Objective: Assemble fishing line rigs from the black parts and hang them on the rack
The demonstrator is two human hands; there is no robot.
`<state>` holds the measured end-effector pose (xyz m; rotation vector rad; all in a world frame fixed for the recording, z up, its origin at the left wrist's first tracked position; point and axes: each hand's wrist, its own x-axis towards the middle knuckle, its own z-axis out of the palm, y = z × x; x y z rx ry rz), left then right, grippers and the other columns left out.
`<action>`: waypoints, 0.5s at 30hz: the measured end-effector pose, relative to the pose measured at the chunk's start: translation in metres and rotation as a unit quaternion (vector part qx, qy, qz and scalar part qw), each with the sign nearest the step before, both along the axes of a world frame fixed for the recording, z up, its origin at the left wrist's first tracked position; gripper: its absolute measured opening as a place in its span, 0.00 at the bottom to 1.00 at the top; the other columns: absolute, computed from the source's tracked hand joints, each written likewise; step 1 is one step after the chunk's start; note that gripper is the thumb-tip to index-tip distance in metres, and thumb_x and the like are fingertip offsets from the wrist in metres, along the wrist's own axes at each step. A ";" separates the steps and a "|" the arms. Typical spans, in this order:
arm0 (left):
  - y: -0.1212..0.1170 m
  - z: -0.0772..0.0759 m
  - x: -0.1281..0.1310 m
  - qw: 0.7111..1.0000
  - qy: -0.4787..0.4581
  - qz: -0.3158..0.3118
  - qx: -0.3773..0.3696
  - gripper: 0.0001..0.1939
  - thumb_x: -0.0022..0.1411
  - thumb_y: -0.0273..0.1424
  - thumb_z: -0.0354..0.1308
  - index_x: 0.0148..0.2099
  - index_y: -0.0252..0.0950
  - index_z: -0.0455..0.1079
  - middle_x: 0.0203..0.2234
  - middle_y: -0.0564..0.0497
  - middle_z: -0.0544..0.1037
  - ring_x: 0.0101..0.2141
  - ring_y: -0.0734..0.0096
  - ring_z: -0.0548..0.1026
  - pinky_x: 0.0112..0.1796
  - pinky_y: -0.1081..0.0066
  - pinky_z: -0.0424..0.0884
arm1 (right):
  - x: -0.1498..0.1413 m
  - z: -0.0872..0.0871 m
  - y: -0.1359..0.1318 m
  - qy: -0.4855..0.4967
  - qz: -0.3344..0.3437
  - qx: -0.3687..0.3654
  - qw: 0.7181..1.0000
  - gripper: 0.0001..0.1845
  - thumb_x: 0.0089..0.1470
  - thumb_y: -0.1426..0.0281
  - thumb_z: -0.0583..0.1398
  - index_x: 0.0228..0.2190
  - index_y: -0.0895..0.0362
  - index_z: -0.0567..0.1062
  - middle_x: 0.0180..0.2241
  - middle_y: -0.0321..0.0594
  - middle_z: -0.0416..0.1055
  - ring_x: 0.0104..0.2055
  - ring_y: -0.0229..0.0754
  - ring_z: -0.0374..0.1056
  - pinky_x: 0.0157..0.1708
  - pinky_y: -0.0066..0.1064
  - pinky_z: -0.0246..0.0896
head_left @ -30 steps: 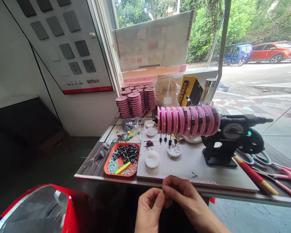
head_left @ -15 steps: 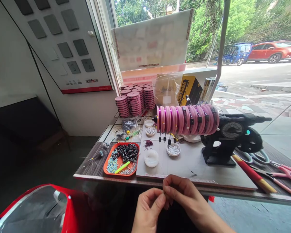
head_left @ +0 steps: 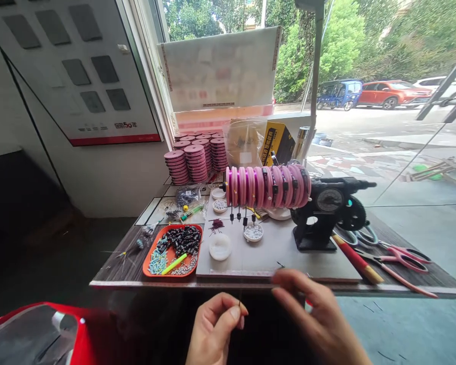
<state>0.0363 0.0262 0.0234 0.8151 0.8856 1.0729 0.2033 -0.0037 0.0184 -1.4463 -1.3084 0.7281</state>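
Observation:
Thumb and forefinger of my left hand (head_left: 219, 322) are pinched on a thin line, in front of the table's front edge. A short dark bit of the line shows above the fingertips. My right hand (head_left: 311, 309) is apart from it, to the right, blurred by motion, thumb and fingers spread with nothing visible between them. Just beyond its fingertips a small dark metal piece (head_left: 280, 264) lies on the grey board (head_left: 266, 261). Behind both hands stands a black winding device (head_left: 325, 208) carrying a row of pink spools (head_left: 268, 186), with small black weights hanging beneath.
An orange tray (head_left: 146, 266) of black, blue and silver small parts sits left. White dishes stand on the board, one with white beads (head_left: 253, 232). At right lie pink-handled scissors (head_left: 406, 257) and a red-yellow stick (head_left: 359, 259). Stacked pink spools (head_left: 196, 163) stand behind.
My right hand has let go beside the left and moved right, its fingers opening. My left hand keeps its pinch. The whole view has shifted, so the table sits further left.

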 end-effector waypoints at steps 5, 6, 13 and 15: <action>-0.004 0.008 0.005 1.000 -0.005 -0.011 -0.002 0.10 0.41 0.35 0.69 0.20 0.34 0.76 0.15 0.53 0.71 0.21 0.76 0.63 0.26 0.75 0.59 | 0.037 -0.015 0.003 0.024 -0.117 -0.086 0.989 0.23 0.49 0.51 0.58 0.38 0.55 0.71 0.13 0.30 0.63 0.16 0.38 0.59 0.18 0.28 0.53; -0.005 0.008 0.007 1.000 -0.004 -0.013 0.001 0.10 0.41 0.36 0.69 0.20 0.33 0.76 0.15 0.53 0.71 0.21 0.76 0.63 0.26 0.75 0.59 | 0.037 -0.017 0.008 0.055 -0.087 -0.105 0.989 0.24 0.49 0.49 0.57 0.38 0.56 0.70 0.11 0.29 0.61 0.14 0.37 0.57 0.16 0.27 0.50; 0.000 0.014 0.009 1.000 -0.003 -0.019 -0.011 0.10 0.41 0.36 0.70 0.20 0.34 0.75 0.15 0.54 0.73 0.23 0.74 0.68 0.30 0.76 0.63 | -0.003 -0.045 -0.011 0.079 -0.043 -0.081 0.993 0.22 0.55 0.50 0.53 0.29 0.56 0.71 0.12 0.31 0.62 0.12 0.34 0.57 0.12 0.25 0.48; 0.000 0.013 0.015 0.998 0.003 -0.055 -0.016 0.10 0.42 0.35 0.69 0.21 0.35 0.76 0.16 0.54 0.73 0.24 0.73 0.69 0.31 0.75 0.64 | -0.015 -0.059 -0.032 -0.035 -0.067 -0.010 0.997 0.16 0.56 0.56 0.55 0.29 0.54 0.74 0.17 0.36 0.70 0.17 0.38 0.66 0.18 0.27 0.57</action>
